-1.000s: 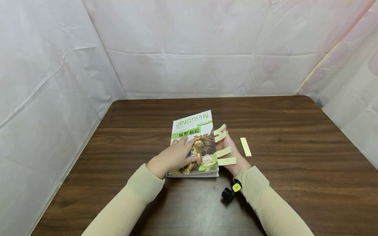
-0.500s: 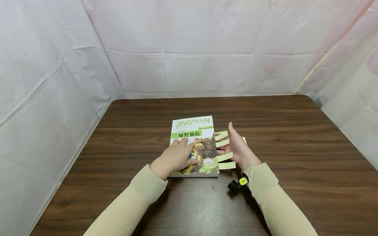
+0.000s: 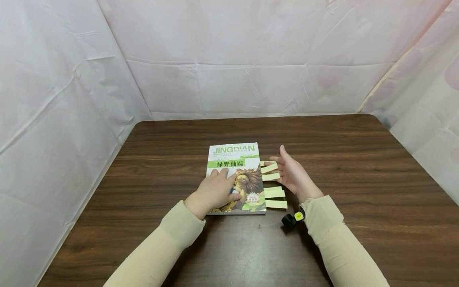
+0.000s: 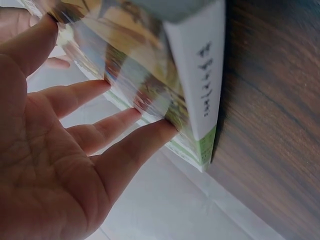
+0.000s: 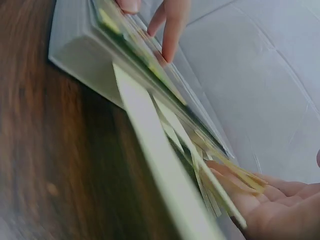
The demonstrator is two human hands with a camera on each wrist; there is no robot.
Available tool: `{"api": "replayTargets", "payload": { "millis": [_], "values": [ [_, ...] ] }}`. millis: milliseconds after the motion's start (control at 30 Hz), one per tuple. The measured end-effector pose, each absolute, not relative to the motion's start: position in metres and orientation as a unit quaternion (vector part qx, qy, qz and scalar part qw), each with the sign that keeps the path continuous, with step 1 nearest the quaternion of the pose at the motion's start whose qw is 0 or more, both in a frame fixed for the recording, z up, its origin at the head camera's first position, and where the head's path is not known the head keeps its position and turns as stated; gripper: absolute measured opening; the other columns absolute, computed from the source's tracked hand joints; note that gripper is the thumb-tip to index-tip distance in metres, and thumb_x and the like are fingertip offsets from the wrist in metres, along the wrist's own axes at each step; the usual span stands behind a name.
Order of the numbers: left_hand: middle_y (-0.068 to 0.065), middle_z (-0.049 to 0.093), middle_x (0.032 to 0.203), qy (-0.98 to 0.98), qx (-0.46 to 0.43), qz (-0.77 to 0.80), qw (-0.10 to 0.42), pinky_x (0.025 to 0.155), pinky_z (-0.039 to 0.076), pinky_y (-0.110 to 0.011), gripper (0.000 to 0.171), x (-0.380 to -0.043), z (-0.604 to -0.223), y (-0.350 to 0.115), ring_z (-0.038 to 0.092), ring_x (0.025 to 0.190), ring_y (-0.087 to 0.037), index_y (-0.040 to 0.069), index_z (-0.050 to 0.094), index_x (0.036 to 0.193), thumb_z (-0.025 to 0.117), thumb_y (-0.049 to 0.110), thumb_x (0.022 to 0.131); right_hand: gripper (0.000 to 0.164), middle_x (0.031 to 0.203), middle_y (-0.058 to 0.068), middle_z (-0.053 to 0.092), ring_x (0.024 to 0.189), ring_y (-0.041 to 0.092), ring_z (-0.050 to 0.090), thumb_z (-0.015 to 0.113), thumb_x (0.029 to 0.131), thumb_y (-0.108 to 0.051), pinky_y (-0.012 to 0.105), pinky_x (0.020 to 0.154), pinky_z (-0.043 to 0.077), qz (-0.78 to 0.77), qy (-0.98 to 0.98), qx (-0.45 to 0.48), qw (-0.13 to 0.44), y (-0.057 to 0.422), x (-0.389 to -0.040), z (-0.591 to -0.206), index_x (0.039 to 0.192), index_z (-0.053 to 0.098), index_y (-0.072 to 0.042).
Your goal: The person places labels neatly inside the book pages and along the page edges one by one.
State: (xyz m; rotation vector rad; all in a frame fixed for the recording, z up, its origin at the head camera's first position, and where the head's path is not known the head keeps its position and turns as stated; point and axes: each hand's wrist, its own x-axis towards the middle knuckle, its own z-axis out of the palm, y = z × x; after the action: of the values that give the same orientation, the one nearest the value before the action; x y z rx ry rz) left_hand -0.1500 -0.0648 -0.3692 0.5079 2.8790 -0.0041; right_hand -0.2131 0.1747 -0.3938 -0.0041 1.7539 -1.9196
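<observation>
A closed paperback book (image 3: 233,150) with a lion on its green and white cover lies flat on the table. My left hand (image 3: 214,190) rests on the cover, and the left wrist view shows its spread fingertips (image 4: 159,131) pressing there, with the book's spine (image 4: 197,75) in sight. Several pale yellow sticky strips (image 3: 275,204) stick out from the page edge on the right. Beside them is my right hand (image 3: 295,177), fingers extended and thumb raised. In the right wrist view the right fingers (image 5: 270,202) lie at the far strips (image 5: 230,167); whether they touch is unclear.
The dark wood-grain table (image 3: 358,167) extends on every side of the book. White sheeting (image 3: 229,87) hangs behind the table and along both sides. A small black device with a yellow label (image 3: 295,218) is strapped to my right wrist.
The book's raised cover and pages have come down flat. My right hand has drawn back rightward from under the strips, and the loose yellow strip on the table is now hidden behind it.
</observation>
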Motion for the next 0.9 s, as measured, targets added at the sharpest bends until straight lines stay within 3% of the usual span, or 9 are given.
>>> {"api": "replayTargets", "payload": {
  "millis": [167,433,567,833,900],
  "values": [
    [-0.019,0.047,0.148,0.98,0.168,-0.01,0.108,0.094,0.051,-0.05,0.067,-0.15,-0.369,-0.063,0.049,0.126,-0.042,0.015,0.052,0.144,0.06,0.057,0.092,0.088,0.162,0.015,0.028,0.153,0.036,0.013,0.024,0.098,-0.068,0.042,0.114,0.024,-0.704,0.665,-0.003,0.248,0.179,-0.214,-0.391,0.158,0.015,-0.003],
    [-0.013,0.056,0.123,0.979,0.17,-0.033,0.11,0.069,0.053,-0.042,0.055,-0.153,-0.368,-0.059,0.051,0.101,-0.032,0.014,0.062,0.121,0.062,0.059,0.09,0.08,0.161,0.018,0.03,0.148,0.032,0.031,0.032,0.102,-0.057,0.046,0.12,0.027,-0.734,0.649,0.013,0.2,0.189,-0.215,-0.387,0.157,0.018,-0.001],
    [-0.012,0.055,0.116,0.979,0.168,-0.038,0.109,0.067,0.052,-0.042,0.05,-0.155,-0.366,-0.061,0.05,0.101,-0.031,0.015,0.062,0.107,0.064,0.061,0.088,0.076,0.158,0.019,0.034,0.145,0.033,0.037,0.032,0.103,-0.055,0.044,0.118,0.031,-0.727,0.67,0.01,0.15,0.188,-0.215,-0.379,0.156,0.024,0.0],
    [-0.01,0.057,0.115,0.98,0.16,-0.017,0.119,0.068,0.049,-0.041,0.039,-0.167,-0.361,-0.068,0.049,0.093,-0.027,0.019,0.061,0.084,0.065,0.057,0.089,0.076,0.157,0.017,0.038,0.145,0.031,0.038,0.039,0.101,-0.057,0.044,0.119,0.03,-0.675,0.737,0.006,0.025,0.187,-0.216,-0.355,0.152,0.034,-0.001],
    [-0.01,0.058,0.119,0.982,0.158,-0.014,0.104,0.073,0.051,-0.043,0.04,-0.171,-0.358,-0.072,0.052,0.097,-0.029,0.017,0.063,0.089,0.063,0.058,0.09,0.076,0.158,0.011,0.038,0.146,0.028,0.035,0.041,0.099,-0.059,0.044,0.119,0.029,-0.65,0.76,0.002,-0.001,0.189,-0.216,-0.349,0.153,0.035,-0.006]
  ]
}}
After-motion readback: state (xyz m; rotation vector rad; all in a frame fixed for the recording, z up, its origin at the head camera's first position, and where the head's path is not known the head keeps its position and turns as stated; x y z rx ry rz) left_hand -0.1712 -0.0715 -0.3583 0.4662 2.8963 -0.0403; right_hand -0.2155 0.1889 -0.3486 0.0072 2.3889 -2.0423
